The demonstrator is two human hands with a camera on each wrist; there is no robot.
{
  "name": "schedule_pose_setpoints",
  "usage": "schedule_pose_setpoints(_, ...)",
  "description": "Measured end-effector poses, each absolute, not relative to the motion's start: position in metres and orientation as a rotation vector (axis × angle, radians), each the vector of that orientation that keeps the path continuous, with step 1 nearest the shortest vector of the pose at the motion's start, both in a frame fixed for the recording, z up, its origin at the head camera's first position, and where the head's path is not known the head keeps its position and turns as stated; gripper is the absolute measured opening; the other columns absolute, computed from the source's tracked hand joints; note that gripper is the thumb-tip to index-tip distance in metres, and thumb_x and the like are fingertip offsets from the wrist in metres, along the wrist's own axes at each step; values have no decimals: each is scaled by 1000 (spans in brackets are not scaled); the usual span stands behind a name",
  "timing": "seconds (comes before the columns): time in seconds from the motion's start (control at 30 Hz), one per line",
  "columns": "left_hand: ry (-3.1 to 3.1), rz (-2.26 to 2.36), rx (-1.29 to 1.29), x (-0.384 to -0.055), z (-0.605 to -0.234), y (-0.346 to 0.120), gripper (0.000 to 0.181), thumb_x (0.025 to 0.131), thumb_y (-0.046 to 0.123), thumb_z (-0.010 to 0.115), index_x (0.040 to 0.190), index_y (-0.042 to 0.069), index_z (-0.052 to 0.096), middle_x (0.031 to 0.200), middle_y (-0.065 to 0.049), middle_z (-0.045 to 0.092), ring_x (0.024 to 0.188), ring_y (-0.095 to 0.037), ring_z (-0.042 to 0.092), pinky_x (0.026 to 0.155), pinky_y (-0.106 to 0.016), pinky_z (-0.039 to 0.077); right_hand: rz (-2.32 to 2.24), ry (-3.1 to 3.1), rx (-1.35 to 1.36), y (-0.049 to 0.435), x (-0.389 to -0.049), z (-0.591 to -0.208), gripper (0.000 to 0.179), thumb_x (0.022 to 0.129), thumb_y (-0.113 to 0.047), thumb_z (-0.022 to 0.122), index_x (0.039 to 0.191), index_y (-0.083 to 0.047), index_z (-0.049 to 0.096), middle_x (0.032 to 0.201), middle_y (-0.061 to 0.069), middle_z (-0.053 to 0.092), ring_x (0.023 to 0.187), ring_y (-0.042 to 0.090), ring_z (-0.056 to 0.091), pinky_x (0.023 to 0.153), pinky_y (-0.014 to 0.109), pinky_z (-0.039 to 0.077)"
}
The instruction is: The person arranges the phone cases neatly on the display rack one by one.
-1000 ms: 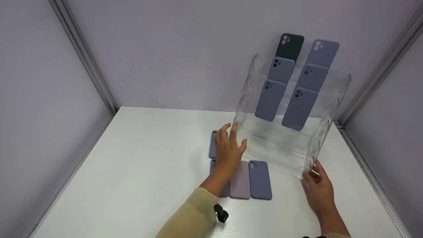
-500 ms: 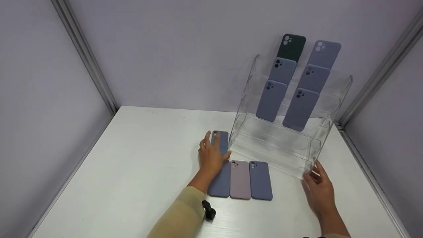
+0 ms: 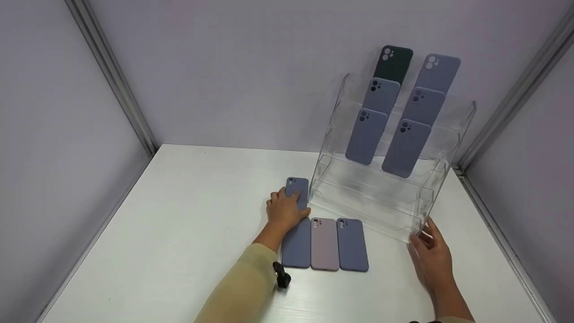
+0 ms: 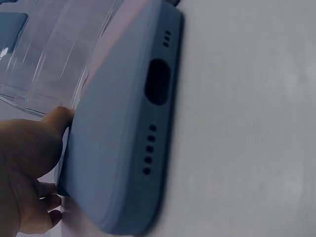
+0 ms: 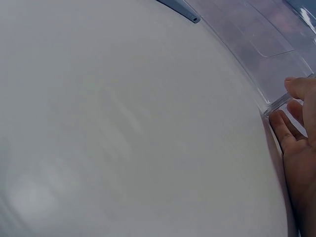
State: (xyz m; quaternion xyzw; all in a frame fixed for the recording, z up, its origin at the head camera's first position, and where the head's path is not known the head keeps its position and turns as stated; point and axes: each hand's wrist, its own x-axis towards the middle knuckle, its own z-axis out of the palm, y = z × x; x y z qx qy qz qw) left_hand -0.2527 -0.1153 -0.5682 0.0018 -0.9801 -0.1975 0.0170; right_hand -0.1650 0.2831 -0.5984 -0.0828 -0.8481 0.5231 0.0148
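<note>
In the head view my left hand (image 3: 283, 211) spans the far blue-grey phone case (image 3: 297, 185) lying on the table, thumb at its right edge and fingers at its left. A second blue-grey phone case (image 4: 111, 118) lies nearer, beneath the wrist. My right hand (image 3: 434, 256) grips the front right corner of a clear stepped display stand (image 3: 376, 184), thumb on one side and fingers on the other. A pink phone case (image 3: 324, 244) and a bluish-purple phone case (image 3: 353, 246) lie beside the nearer blue-grey one, camera cutouts facing away.
The stand's upper tiers hold a dark green phone case (image 3: 393, 63) and several blue-grey and lavender phone cases (image 3: 407, 148) in two leaning columns. Its lower tiers show bare clear plastic. Walls with metal posts (image 3: 112, 76) enclose the white table (image 3: 188, 215).
My left hand has moved left from the stand's left edge and come down onto the far blue-grey phone case. The right hand stays at the stand's corner.
</note>
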Motion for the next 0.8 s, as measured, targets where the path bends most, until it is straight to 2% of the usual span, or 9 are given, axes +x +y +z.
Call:
schedule_pose_setpoints(0.03, -3059, -611, 3, -252, -567, -116, 70, 99, 57, 72, 159, 24, 57, 169, -24, 43, 149, -46, 43, 116, -60, 40, 1622, -2643, -258, 283, -165, -598, 86, 111, -40, 61, 174, -42, 2, 178, 13, 31, 161, 38, 41, 127, 42, 42)
schedule_pose_setpoints(0.13, -3085, -620, -11, -253, -568, -118, 70, 99, 57, 72, 159, 23, 57, 170, -23, 41, 151, -46, 41, 119, -59, 38, 1611, -2644, -263, 283, -165, -599, 85, 111, -40, 61, 174, -42, 3, 178, 12, 32, 160, 38, 42, 125, 41, 43)
schedule_pose_setpoints(0.3, -3101, -611, -17, -255, -566, -121, 72, 98, 57, 74, 159, 23, 58, 170, -22, 43, 150, -45, 42, 120, -58, 39, 1610, -2635, -259, 283, -165, -600, 86, 111, -40, 61, 175, -40, 4, 178, 14, 33, 160, 39, 42, 110, 13, 47)
schedule_pose_setpoints(0.4, -3120, -584, -18, -256, -563, -122, 72, 97, 58, 74, 158, 24, 58, 170, -21, 44, 149, -44, 43, 119, -57, 40, 1625, -2623, -248, 282, -164, -600, 86, 111, -40, 61, 175, -38, 4, 178, 15, 32, 160, 40, 42, 97, -1, 40)
schedule_pose_setpoints(0.63, -3152, -559, -41, -259, -561, -125, 72, 97, 58, 75, 159, 25, 58, 170, -23, 43, 149, -45, 42, 120, -57, 40, 1621, -2621, -242, 282, -163, -599, 86, 111, -40, 61, 175, -37, 4, 178, 15, 32, 160, 40, 42, 95, -2, 38)
schedule_pose_setpoints(0.8, -3131, -598, -35, -259, -557, -124, 68, 97, 50, 79, 156, 21, 61, 166, -23, 48, 144, -44, 46, 117, -55, 44, 1634, -2607, -224, 283, -164, -600, 86, 111, -39, 61, 176, -36, 5, 177, 17, 32, 159, 41, 42, 93, -4, 37)
